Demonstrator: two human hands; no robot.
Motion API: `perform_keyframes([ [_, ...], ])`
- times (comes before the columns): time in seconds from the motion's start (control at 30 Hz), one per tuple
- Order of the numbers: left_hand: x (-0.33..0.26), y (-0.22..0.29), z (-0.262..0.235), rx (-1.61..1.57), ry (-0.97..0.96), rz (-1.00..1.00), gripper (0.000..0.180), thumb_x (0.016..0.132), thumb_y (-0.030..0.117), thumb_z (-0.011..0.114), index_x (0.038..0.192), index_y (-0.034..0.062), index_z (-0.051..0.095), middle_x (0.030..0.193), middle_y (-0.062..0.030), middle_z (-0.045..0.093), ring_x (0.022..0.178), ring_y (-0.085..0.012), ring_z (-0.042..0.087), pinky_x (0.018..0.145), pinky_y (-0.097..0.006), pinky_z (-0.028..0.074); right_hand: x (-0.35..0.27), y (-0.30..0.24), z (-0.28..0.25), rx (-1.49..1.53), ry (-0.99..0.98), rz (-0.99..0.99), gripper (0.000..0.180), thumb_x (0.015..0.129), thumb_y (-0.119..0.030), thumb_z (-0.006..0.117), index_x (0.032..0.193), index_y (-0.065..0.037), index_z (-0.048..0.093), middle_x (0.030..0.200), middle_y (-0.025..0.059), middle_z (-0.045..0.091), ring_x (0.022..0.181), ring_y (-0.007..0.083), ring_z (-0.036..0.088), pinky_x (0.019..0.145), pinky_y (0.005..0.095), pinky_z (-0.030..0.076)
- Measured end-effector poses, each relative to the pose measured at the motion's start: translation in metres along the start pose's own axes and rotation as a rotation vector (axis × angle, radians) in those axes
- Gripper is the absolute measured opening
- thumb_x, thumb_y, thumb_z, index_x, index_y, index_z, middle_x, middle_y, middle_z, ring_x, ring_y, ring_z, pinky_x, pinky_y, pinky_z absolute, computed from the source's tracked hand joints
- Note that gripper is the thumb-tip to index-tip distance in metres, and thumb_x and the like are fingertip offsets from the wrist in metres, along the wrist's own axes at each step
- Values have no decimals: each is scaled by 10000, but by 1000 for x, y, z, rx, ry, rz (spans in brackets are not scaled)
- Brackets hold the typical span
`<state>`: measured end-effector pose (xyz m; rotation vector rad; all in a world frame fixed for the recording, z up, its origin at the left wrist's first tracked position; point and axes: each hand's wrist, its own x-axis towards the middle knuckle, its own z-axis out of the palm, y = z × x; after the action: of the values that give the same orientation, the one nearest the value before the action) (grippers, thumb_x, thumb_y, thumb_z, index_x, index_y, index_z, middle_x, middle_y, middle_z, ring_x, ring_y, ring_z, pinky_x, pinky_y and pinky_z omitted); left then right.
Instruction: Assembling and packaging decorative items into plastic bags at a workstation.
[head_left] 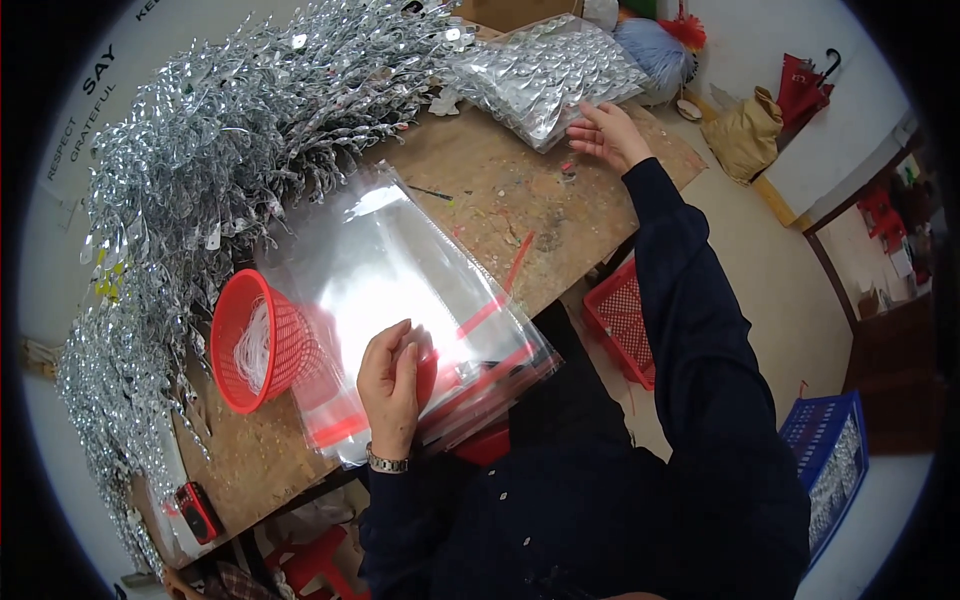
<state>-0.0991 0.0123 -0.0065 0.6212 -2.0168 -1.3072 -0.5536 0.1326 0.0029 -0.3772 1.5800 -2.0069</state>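
A worn wooden surface (480,180) runs across the view, scratched and speckled. A great heap of silver tinsel garlands (200,150) covers its far and left side, and a packed clear bag of the same silver trim (545,75) lies at the far end. A red plastic basket (255,340) lies on its side near the front edge, with thin white cords inside. A small red device (198,512) lies at the left end of the surface. Below, on the pale floor, stand a red crate (622,322) and a blue crate (825,455); a red umbrella (803,88) leans by the wall.

The left hand (392,385) lies on a stack of clear plastic bags (400,270) with red strips, fingers curled and pressing the top bag down just beside the basket. The right hand (607,135) reaches out to the far end, fingers loosely spread, fingertips touching the edge of the packed bag; it grips nothing.
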Motion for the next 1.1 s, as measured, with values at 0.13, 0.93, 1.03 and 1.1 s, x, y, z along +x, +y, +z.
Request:
perform_keyframes([
  [0.13, 0, -4, -1, -25, -24, -14, 266, 938, 47, 565, 1187, -38, 602, 1131, -92, 632, 1045, -166, 584, 927, -279, 450, -18, 10, 6, -24, 65, -74, 737, 909, -239, 671, 1442, 28, 238, 1025, 143, 603, 828, 207, 653, 674, 338, 576],
  [0.93, -15, 21, -11, 257, 17, 237, 209, 912, -10, 566, 1108, -13, 640, 1147, -156, 635, 1095, -282, 601, 939, -353, 470, -150, -5, -64, -1740, 413, -317, 449, 885, -357, 629, 1250, -109, 547, 1067, 176, 661, 990, 366, 625, 786, 468, 505],
  [1.03, -20, 19, -14, 282, 31, 251, 190, 903, -24, 572, 1079, -13, 644, 1137, -164, 638, 1096, -289, 603, 940, -357, 473, -149, 5, -67, -1646, 379, -208, 407, 910, -333, 596, 1247, -109, 553, 1009, 201, 672, 947, 393, 636, 779, 483, 500],
  [1.1, -21, 16, -16, 277, 36, 247, 190, 901, -28, 570, 1075, -15, 644, 1134, -165, 639, 1095, -291, 604, 940, -357, 473, -150, 14, -77, -1613, 388, -232, 380, 925, -315, 575, 1244, -108, 559, 979, 211, 675, 932, 405, 636, 777, 488, 497],
])
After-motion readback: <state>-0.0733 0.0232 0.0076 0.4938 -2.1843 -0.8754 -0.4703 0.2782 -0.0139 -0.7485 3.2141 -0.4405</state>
